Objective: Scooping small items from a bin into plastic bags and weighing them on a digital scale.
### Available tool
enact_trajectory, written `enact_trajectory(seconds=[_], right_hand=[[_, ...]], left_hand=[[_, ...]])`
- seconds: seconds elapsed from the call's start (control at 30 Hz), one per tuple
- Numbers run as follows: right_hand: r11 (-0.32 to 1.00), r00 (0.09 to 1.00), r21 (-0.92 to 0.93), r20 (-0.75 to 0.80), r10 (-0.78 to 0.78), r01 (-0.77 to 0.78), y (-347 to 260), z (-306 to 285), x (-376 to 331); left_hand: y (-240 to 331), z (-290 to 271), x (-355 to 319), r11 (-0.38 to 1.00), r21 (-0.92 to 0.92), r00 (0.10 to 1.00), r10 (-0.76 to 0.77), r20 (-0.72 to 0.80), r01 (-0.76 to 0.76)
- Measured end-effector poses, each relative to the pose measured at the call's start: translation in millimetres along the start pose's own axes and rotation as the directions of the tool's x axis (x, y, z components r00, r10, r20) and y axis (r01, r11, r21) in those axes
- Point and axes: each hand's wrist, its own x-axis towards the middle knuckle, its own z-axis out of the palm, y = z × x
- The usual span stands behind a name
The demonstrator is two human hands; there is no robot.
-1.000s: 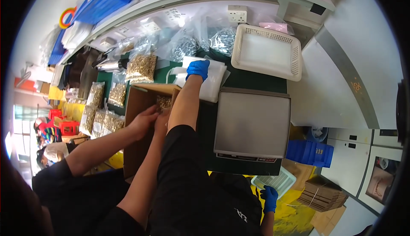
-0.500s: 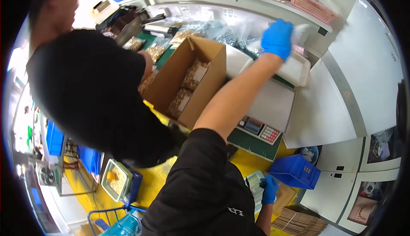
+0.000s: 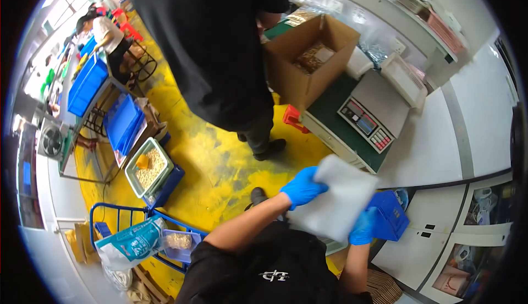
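My left hand [image 3: 304, 187], in a blue glove, grips the upper left edge of a flat white sheet [image 3: 336, 198]. The sheet looks like thin plastic, smeared by motion; I cannot tell whether it is one layer or several. At its lower right edge is my gloved right hand [image 3: 363, 227], its fingers closed on that side. Together they hold it in front of my body, over the floor. Beneath it shows part of a pale green basket [image 3: 335, 245]. To the right of my right hand is a blue bin [image 3: 391, 216].
A co-worker in black [image 3: 209, 45] stands ahead at the bench, beside an open cardboard box [image 3: 286, 75] with filled bags. A scale [image 3: 366, 123] sits at the bench corner. White cabinets [image 3: 410, 254] line the right. Left are a tub of pale pieces [image 3: 132, 173] and a blue trolley [image 3: 124, 207].
My left hand has come back from the far side of the bench with the white sheet. My right hand has risen from the pale green basket to the sheet. The view has shifted left.
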Motion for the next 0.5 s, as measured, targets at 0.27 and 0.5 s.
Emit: enact_trajectory(seconds=[0.27, 0.5], right_hand=[[0.708, 0.723, -0.606, 0.296, 0.624, -0.363, 127.3, 202.6, -6.7], [0.443, 0.389, -0.842, 0.313, 0.867, -0.31, 252.9, 377.7, -24.9]], left_hand=[[-28.7, -175.0, -206.0, 0.894, -0.447, 0.897, -0.219, -0.384, 0.027], [-68.6, -300.2, -353.2, 0.72, -0.667, 0.82, -0.255, -0.512, -0.193]])
